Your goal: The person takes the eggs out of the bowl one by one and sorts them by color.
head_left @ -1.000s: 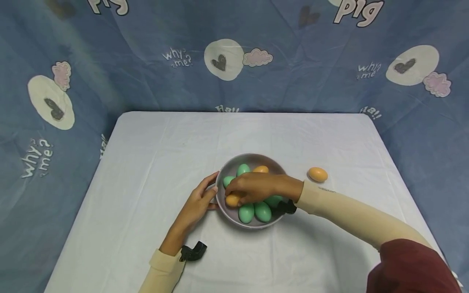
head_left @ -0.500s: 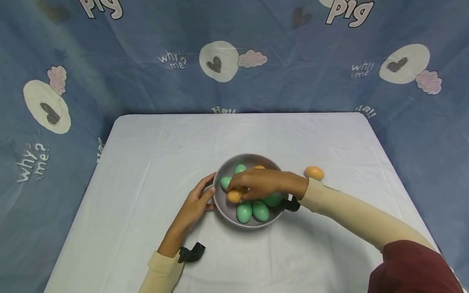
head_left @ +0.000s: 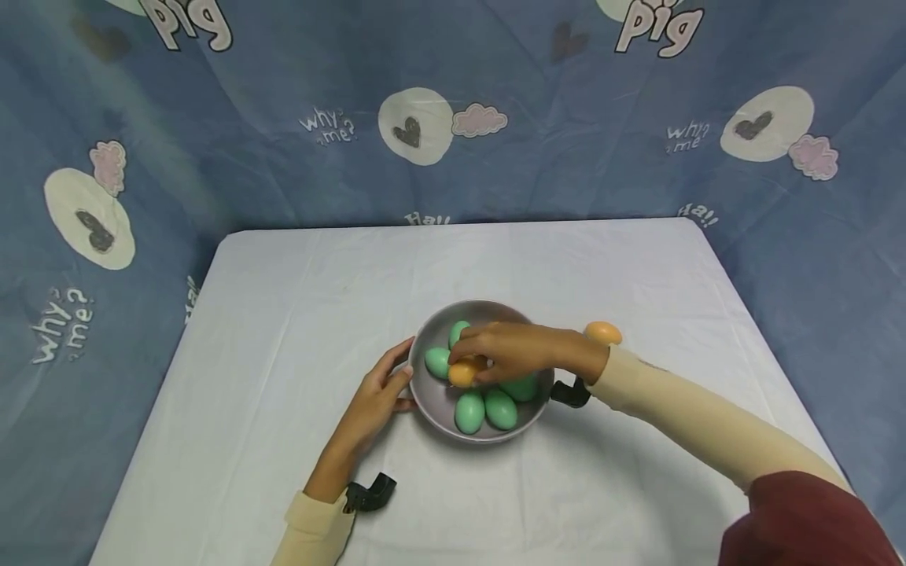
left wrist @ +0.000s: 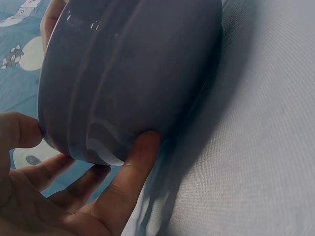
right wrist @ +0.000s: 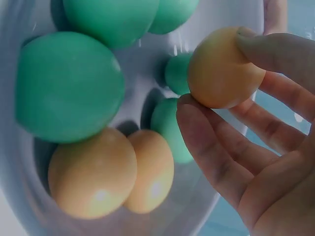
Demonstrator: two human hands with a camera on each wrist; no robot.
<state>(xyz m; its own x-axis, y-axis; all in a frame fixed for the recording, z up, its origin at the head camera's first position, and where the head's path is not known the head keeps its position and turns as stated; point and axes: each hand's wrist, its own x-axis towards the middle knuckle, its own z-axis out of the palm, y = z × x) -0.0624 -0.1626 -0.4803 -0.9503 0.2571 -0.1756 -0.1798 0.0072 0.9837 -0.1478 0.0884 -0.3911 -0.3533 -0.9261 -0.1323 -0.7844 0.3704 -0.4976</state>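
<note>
My right hand (head_left: 506, 351) is over the grey bowl (head_left: 442, 417) and pinches an orange egg (head_left: 463, 372) between thumb and fingertips. In the right wrist view that egg (right wrist: 219, 69) appears raised off the bowl's floor. Several green eggs (head_left: 470, 413) lie inside, along with two more orange eggs (right wrist: 93, 172) that my right hand hides in the head view. My left hand (head_left: 375, 397) grips the bowl's left side. The left wrist view has the thumb at the rim and the fingers against the outer wall (left wrist: 123, 73).
One orange egg (head_left: 603, 332) lies on the white-covered table (head_left: 318, 299), right of the bowl and just behind my right wrist. A printed blue curtain (head_left: 283, 173) surrounds the table at the back and sides.
My right hand has shifted the pinched orange egg rightward and away from the bowl's left wall. My left hand keeps its grip on the bowl. The head view has shifted slightly.
</note>
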